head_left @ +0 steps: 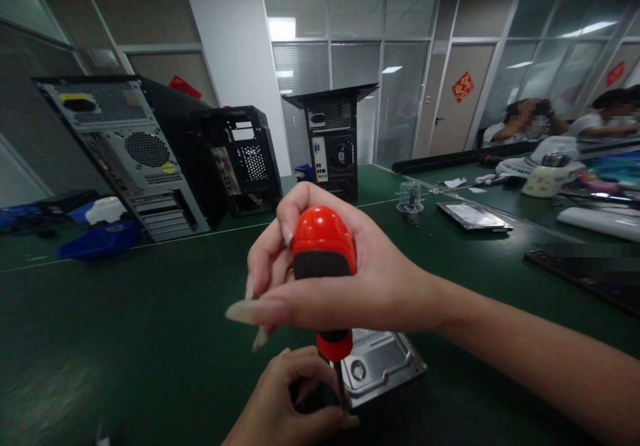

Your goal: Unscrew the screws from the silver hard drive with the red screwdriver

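Note:
My right hand (370, 273) is wrapped round the red and black handle of a screwdriver (324, 233), which stands nearly upright, shaft down. Its thumb and the other fingertips extend to the left past the handle. Below it lies a silver hard drive (383, 366) on the green table, partly covered by my right hand. My left hand (295, 399) is curled at the drive's left corner, thumb and forefinger closing together where the screwdriver's shaft ends. The tip and whatever those fingers pinch are hidden.
Computer cases (165, 159) stand at the back left, and another case (334, 146) at the centre. A blue tray (100, 241) sits at left. To the right lie a second hard drive (473, 217), a clear plastic container (411, 199) and a cup (543, 181). Other people sit at the far right.

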